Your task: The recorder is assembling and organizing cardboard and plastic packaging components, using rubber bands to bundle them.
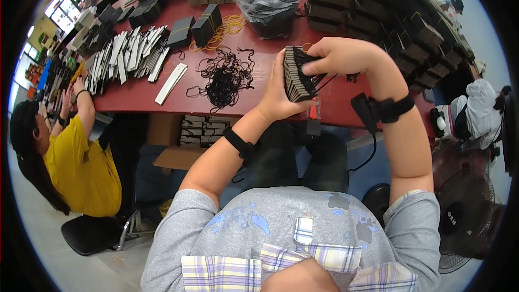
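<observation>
My left hand is wrapped round a thick stack of card tags, its layered pale and dark edges facing up, just above the table's near edge. Black cords trail along the stack's right side. My right hand is closed at that side, thumb pressed on the cords; its other fingers are partly hidden. To the left of my hands lies a tangled heap of black cords. Beside that heap is a small bundle of white strips.
The red table carries a pile of white and black strips, dark card blocks, yellow rubber bands and a bag-lined black bin. Stacked dark bundles fill the right. A person in yellow works at left; a fan stands at right.
</observation>
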Tool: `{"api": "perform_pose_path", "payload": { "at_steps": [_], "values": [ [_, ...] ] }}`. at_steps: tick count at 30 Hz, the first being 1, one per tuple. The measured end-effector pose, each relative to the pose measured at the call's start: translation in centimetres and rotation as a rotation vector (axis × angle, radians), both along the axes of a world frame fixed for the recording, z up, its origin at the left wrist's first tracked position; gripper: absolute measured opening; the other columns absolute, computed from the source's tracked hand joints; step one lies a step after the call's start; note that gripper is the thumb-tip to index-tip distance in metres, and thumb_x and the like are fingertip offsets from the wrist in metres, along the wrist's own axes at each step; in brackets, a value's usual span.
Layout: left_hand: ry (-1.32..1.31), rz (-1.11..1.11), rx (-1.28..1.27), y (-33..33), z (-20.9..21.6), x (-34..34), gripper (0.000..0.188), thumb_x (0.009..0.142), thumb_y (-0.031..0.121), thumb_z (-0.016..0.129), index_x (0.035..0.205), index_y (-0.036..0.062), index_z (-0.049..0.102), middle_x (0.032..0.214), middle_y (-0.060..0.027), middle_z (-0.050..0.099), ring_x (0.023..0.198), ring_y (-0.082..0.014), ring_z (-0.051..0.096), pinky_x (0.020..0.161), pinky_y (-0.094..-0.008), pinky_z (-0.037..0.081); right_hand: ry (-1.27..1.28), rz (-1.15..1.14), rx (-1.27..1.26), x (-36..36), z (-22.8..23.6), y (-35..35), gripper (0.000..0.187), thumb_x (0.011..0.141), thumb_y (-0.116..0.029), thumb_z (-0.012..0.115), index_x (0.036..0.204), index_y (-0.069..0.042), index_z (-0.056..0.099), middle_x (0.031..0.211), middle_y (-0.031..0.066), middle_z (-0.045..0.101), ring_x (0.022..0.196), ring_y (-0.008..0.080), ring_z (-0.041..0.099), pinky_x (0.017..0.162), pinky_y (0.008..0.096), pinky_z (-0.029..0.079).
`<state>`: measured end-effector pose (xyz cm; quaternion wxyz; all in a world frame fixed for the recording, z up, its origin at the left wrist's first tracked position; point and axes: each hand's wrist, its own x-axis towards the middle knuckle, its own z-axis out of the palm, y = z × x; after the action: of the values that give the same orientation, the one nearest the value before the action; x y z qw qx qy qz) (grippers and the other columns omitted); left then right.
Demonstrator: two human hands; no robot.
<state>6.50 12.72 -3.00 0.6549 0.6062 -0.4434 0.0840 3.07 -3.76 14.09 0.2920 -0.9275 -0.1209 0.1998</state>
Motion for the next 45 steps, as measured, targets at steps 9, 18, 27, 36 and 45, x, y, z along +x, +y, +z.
{"api": "perform_pose_path", "payload": {
  "at_steps": [9, 18, 27, 36, 45],
  "values": [
    [0.119, -0.246, 0.076, 3.0, 3.7, -0.7, 0.132, 0.056, 0.026, 0.093, 0.153, 0.0006, 0.008, 0.142, -0.0168, 0.042, 0.131, -0.027, 0.044, 0.109, -0.039, 0.035, 0.353, 0.184, 0.468, -1.0, -1.6, -3.3, 0.02, 0.096, -0.017, 0.059, 0.089, 0.002, 0.062, 0.06, -0.0048, 0.044, 0.047, 0.0045, 0.034, 0.044, 0.0223, 0.028],
    [0.67, -0.481, 0.054, 4.1, 6.3, -1.5, 0.116, 0.057, 0.029, 0.09, 0.147, -0.0003, 0.024, 0.128, -0.0108, 0.052, 0.117, -0.0218, 0.053, 0.103, -0.0383, 0.042, 0.406, 0.272, 1.508, -2.6, -10.9, 0.1, 0.026, 0.102, -0.027, 0.052, 0.097, -0.002, 0.056, 0.074, -0.0014, 0.044, 0.065, 0.0121, 0.042, 0.061, 0.0261, 0.039],
    [0.613, -0.323, 0.121, 4.1, 7.4, -1.0, 0.102, 0.06, 0.02, 0.086, 0.144, -0.0003, 0.032, 0.128, -0.0081, 0.052, 0.119, -0.0187, 0.05, 0.104, -0.0338, 0.038, -0.403, -0.111, 0.676, -3.5, -9.0, 0.0, 0.031, 0.095, -0.033, 0.06, 0.092, -0.002, 0.063, 0.076, 0.0078, 0.062, 0.069, 0.0195, 0.057, 0.064, 0.034, 0.046],
    [0.584, -0.303, 0.14, 4.4, 9.5, -2.6, 0.111, 0.057, 0.013, 0.089, 0.148, -0.0021, 0.027, 0.133, -0.0098, 0.051, 0.124, -0.0201, 0.049, 0.107, -0.0343, 0.035, -1.221, -0.247, -0.062, -4.3, -5.4, -1.1, 0.029, 0.085, -0.033, 0.066, 0.076, -0.006, 0.059, 0.068, 0.0115, 0.061, 0.065, 0.033, 0.06, 0.056, 0.0426, 0.046],
    [0.681, -0.427, 0.096, 4.7, 8.9, -2.3, 0.098, 0.058, 0.033, 0.088, 0.135, -0.0026, 0.039, 0.115, -0.01, 0.058, 0.103, -0.018, 0.057, 0.09, -0.0323, 0.047, 0.274, 0.146, 0.973, -4.3, -8.2, -0.5, 0.036, 0.099, -0.041, 0.055, 0.088, -0.007, 0.058, 0.068, -0.0023, 0.054, 0.06, 0.0054, 0.051, 0.047, 0.0222, 0.036]
  ]
}}
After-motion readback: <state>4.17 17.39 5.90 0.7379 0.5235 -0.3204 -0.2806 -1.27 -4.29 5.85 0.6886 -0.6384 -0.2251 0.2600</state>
